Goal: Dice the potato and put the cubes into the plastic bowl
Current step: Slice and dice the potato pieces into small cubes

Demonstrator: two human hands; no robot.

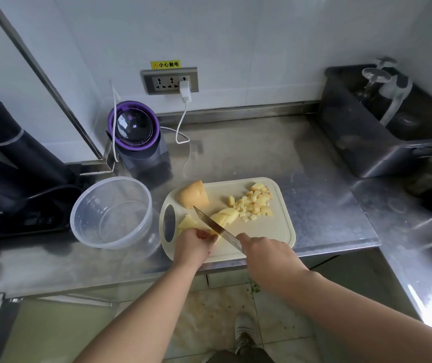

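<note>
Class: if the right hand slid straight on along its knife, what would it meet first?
Probably the sliced potato under the knife, which the left hand holds; depth is unclear.

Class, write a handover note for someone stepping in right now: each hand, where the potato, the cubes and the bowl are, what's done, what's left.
Left hand: holds the potato slices down on the cutting board.
Right hand: grips the knife, blade across the slices.
Done: a pile of cubes lies at the board's far right.
Left: dice the slices and the uncut potato chunk, then move all cubes into the plastic bowl, which stands empty left of the board.
</note>
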